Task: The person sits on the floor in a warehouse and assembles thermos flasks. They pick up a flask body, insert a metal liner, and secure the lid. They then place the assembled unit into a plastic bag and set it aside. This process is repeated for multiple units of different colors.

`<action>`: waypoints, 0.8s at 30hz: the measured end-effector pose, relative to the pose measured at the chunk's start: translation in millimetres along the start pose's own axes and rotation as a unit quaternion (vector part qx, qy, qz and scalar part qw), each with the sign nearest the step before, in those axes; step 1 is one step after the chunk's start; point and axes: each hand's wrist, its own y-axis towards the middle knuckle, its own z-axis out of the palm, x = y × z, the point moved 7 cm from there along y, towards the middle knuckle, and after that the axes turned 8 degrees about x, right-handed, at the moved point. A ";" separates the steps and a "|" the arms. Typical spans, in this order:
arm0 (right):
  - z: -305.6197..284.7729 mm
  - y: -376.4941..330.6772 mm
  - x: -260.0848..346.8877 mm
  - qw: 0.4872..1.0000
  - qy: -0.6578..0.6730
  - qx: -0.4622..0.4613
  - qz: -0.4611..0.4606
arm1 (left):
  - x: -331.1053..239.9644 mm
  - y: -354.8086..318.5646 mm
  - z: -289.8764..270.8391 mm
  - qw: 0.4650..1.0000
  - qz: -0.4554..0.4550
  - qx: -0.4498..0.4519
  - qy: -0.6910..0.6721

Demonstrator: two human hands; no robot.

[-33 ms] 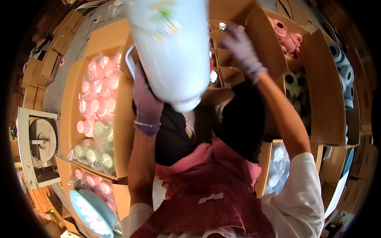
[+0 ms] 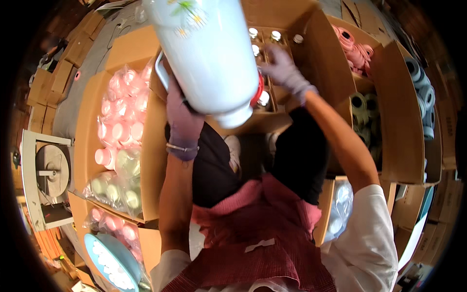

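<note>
A pale blue vacuum jug [image 2: 209, 63] with a white flower print hangs tilted in front of me. My left hand [image 2: 184, 109], in a greyish-purple glove, is closed around it on the side with the handle; most of those fingers are hidden behind the jug. My gloved right hand [image 2: 287, 73] is over an open carton [image 2: 272, 119], fingers apart, with nothing seen in it. Upright in the carton's dividers stand several flasks with silvery tops [image 2: 276, 35]. Partly covered by the jug, a red curved part [image 2: 259, 92] shows beside its lower end.
At left, a carton [image 2: 151, 194] holds bagged pink plastic parts [image 2: 121, 129] and pale green ones [image 2: 112, 190]. Below it sits a blue bowl [image 2: 131, 263] of small white pieces. To the right are cartons of pink [image 2: 360, 58], green [image 2: 360, 114] and blue [image 2: 425, 95] ring-shaped parts.
The jug has shifted a little left and upward with my left hand. My right hand has moved left and down, closer to the jug, uncovering more flask tops.
</note>
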 end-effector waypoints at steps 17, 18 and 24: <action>11.3 -96.8 83.4 0.971 0.028 -0.185 -0.150 | 70.8 45.1 -44.5 0.978 -0.058 -0.113 -0.163; 24.1 -92.5 86.9 0.970 0.001 -0.216 -0.110 | 74.2 41.2 -34.8 0.989 -0.059 -0.106 -0.085; 65.9 -81.5 60.7 0.831 0.523 0.001 0.188 | 83.0 38.5 -51.5 0.997 -0.034 -0.067 -0.004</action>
